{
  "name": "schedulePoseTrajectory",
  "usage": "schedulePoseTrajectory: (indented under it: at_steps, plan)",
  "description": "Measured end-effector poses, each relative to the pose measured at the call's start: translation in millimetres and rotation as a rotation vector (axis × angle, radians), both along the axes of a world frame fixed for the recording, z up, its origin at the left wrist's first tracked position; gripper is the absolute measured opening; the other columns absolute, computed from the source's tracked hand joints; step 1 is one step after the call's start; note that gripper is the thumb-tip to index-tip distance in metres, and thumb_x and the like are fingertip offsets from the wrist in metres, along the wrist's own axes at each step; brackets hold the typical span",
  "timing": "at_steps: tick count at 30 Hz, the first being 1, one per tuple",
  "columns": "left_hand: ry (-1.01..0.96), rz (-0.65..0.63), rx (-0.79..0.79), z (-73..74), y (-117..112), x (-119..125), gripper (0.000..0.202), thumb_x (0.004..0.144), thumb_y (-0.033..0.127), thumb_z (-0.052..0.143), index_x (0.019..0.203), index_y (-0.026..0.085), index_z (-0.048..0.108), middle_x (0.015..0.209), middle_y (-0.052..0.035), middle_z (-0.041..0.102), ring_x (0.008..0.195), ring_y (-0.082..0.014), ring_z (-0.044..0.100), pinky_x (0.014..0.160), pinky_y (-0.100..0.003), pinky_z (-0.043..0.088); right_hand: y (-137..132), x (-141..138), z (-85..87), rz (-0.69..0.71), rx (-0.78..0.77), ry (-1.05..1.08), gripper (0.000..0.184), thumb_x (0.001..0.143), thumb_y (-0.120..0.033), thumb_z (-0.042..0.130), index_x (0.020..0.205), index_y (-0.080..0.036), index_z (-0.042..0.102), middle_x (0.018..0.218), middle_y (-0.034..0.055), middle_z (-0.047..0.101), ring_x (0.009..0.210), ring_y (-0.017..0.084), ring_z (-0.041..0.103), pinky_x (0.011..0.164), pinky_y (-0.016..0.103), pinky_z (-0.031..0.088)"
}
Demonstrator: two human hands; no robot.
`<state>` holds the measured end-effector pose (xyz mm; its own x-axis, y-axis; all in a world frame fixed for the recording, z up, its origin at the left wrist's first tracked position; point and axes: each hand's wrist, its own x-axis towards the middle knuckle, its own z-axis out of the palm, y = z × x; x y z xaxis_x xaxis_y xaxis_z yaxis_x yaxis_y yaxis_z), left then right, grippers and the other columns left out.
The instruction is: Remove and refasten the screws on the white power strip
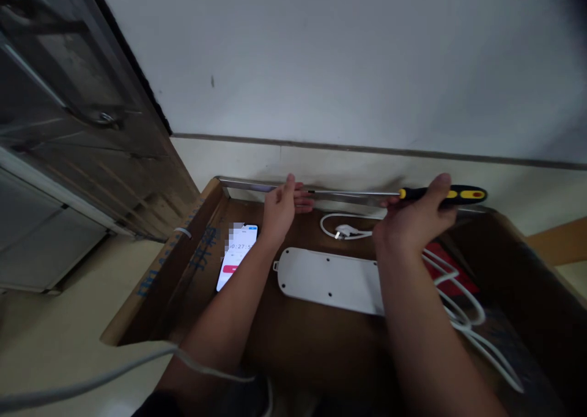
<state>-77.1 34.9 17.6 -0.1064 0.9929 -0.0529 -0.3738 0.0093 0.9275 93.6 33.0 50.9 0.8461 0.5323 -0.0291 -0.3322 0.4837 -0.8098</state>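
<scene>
My right hand (408,218) grips a long screwdriver (470,194) by its black and yellow handle, with the shaft level and pointing left. The dark tip reaches the fingers of my left hand (284,206), whose thumb points up and whose fingers are stretched out; whether they touch the tip I cannot tell. Below both hands lies a white power strip (330,279), its back with several dark screw holes facing up. My right forearm hides its right end. Behind it rests a white plug (347,230) on its cord.
A lit phone (243,246) showing a timer lies left of the power strip. Cardboard sides (156,270) surround these things. White cable loops (474,313) and a red sheet (447,270) are at right. A wall (321,68) stands behind, a metal door (105,117) at left.
</scene>
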Motion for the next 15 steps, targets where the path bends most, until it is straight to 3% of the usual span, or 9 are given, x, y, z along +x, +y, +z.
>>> schedulePoseTrajectory:
  at_steps: [3,9,15]
  plan:
    - [-0.005,0.051,-0.022,-0.5,3,-4,0.049,0.103,0.062,0.058,0.096,0.016,0.072,0.088,-0.0100,0.079,0.071,-0.0174,0.075,0.070,-0.029,0.059,-1,-2,0.4,-0.002,0.017,-0.041,0.047,0.103,-0.049,0.053,0.126,-0.008,0.055,0.091,0.0027,0.055,0.078,0.000,0.049,0.069,0.011,0.048]
    - [0.081,0.067,0.010,1.9,3,-7,0.046,0.105,0.055,0.058,0.088,0.015,0.073,0.074,-0.0042,0.074,0.054,-0.0083,0.057,0.053,-0.020,0.041,-8,-15,-2.6,0.147,0.072,-0.228,0.044,0.102,-0.051,0.054,0.112,-0.009,0.050,0.069,-0.0051,0.039,0.058,-0.004,0.034,0.053,0.007,0.031]
    - [0.056,0.099,0.064,8.6,2,-11,0.052,0.100,0.064,0.063,0.081,0.016,0.071,0.062,0.0008,0.064,0.050,-0.0067,0.047,0.050,-0.021,0.033,-14,-27,-8.3,0.320,0.125,-0.377,0.054,0.090,-0.062,0.062,0.094,-0.015,0.036,0.061,-0.0092,0.033,0.047,-0.001,0.037,0.047,0.011,0.029]
